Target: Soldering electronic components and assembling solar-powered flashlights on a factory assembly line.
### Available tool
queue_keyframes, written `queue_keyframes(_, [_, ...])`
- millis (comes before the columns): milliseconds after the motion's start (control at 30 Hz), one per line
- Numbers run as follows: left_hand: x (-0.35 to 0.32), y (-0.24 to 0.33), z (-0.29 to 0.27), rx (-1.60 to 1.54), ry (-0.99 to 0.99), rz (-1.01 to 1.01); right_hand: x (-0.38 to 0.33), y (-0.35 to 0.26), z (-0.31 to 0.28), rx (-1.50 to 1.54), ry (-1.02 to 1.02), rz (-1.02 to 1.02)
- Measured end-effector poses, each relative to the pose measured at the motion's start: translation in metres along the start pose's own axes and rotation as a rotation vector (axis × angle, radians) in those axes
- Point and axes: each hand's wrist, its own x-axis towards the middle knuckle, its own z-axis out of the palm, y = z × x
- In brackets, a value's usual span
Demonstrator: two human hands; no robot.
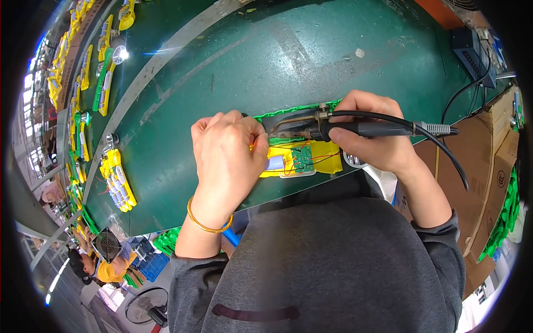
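My right hand (375, 136) is closed around the black handle of a soldering iron (383, 129), with a thin metal tube clamped alongside its shaft. The iron points left, its tip end close to the fingers of my left hand (227, 158). Those fingers are bunched together at the left end of the work; what they pinch is hidden. Below the iron lies a yellow housing half (327, 164), holding a green circuit board (302, 159), red and black wires and a pale blue battery cell (274, 162). Behind it is a green housing half (294, 111), partly covered by the iron.
The green table (333, 61) has yellow lamp bodies with cells (117, 183) at left. Beyond a grey strip, more yellow and green lamps line up, one lit (120, 54). A blue box (472, 55) with cables stands far right, above cardboard (444, 183). A person (108, 269) is at lower left.
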Motion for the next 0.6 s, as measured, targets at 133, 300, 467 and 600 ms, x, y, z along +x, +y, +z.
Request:
queue_keyframes(133, [0.001, 0.001, 0.002, -0.001, 0.001, 0.002, 0.001, 0.0, -0.003, -0.037, -0.006, -0.01])
queue_keyframes(300, [0.002, 0.002, 0.003, 0.013, 0.018, 0.013, -0.001, 0.003, -0.01, -0.019, -0.014, -0.014])
queue_keyframes(467, [0.006, 0.006, 0.004, 0.017, 0.014, 0.012, -0.004, 0.006, -0.016, 0.001, 0.011, -0.036])
queue_keyframes(600, [0.007, 0.007, 0.003, 0.005, -0.004, -0.009, -0.005, 0.0, -0.021, 0.085, -0.002, 0.066])
